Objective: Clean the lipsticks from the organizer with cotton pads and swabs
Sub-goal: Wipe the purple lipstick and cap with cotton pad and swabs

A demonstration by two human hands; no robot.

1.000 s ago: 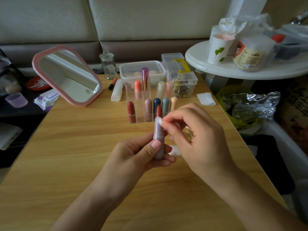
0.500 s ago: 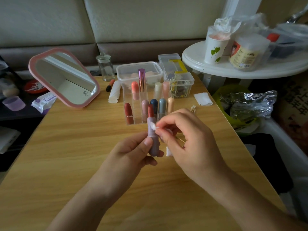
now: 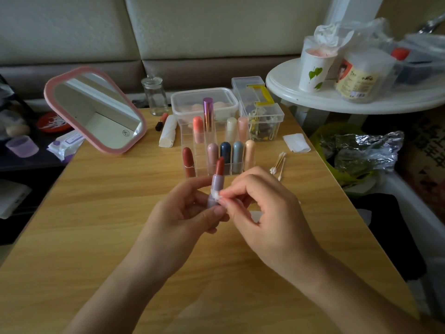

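My left hand (image 3: 183, 213) grips an uncapped lilac lipstick (image 3: 216, 184) upright over the wooden table (image 3: 96, 225), its red-brown tip pointing up. My right hand (image 3: 267, 210) pinches a small white cotton pad (image 3: 215, 195) against the lilac tube's side, just below the tip. Behind the hands stands the clear organizer (image 3: 192, 150) holding several capped lipsticks in pink, blue, grey, peach and red. Loose cotton swabs (image 3: 278, 165) lie to the organizer's right, and a white cotton pad (image 3: 296, 142) lies beyond them.
A pink-framed mirror (image 3: 96, 109) leans at the back left. A glass jar (image 3: 155, 95), a lidded plastic box (image 3: 204, 102) and a clear container (image 3: 260, 112) stand behind the organizer. A white round side table (image 3: 337, 97) with a cup is at the right.
My right hand has slid the cotton pad down from the lipstick's tip to the side of its tube. The red tip now shows. Both hands hold the lipstick a little lower.
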